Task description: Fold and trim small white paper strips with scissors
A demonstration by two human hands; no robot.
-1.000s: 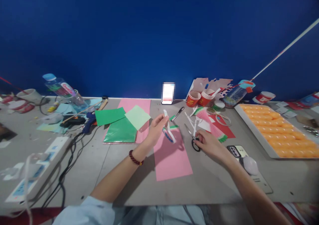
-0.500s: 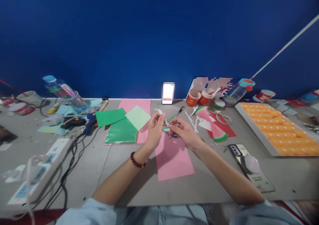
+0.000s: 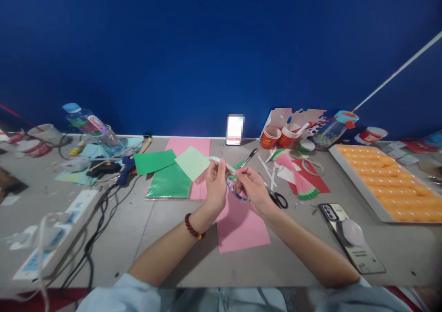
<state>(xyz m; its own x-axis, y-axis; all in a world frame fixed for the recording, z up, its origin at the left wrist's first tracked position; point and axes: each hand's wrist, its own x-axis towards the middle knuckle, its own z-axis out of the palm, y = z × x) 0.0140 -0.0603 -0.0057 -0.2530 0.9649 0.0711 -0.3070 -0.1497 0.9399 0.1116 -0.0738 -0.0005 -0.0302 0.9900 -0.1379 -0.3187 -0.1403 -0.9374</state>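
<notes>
A narrow white strip (image 3: 228, 167) runs between my two hands above the table, and its free end sticks out to the left past the light green sheet's edge. My left hand (image 3: 217, 183) is closed, pinching the strip between thumb and finger. Close beside it, my right hand (image 3: 251, 185) is closed too, with thumb and forefinger on the strip's other end. Below these fingers hangs a tape roll (image 3: 238, 194) with a blue-and-white ring, partly hidden by the right hand. Under the hands lies a pink sheet (image 3: 243, 229). Black-handled scissors (image 3: 281, 200) lie right of the right hand.
Green paper (image 3: 167, 183) and a light green square (image 3: 192, 163) lie to the left. A phone (image 3: 235, 130) leans on the wall. Pink-and-green paper fans (image 3: 297, 176), red paper cups (image 3: 270, 138), a tray (image 3: 359, 183) of orange balls and another phone (image 3: 352, 238) lie right. A power strip (image 3: 57, 236) is left.
The strip's free end now points further left, and the tape roll shows more below my right hand. The scissors' handles have come into sight. The view has shifted slightly.
</notes>
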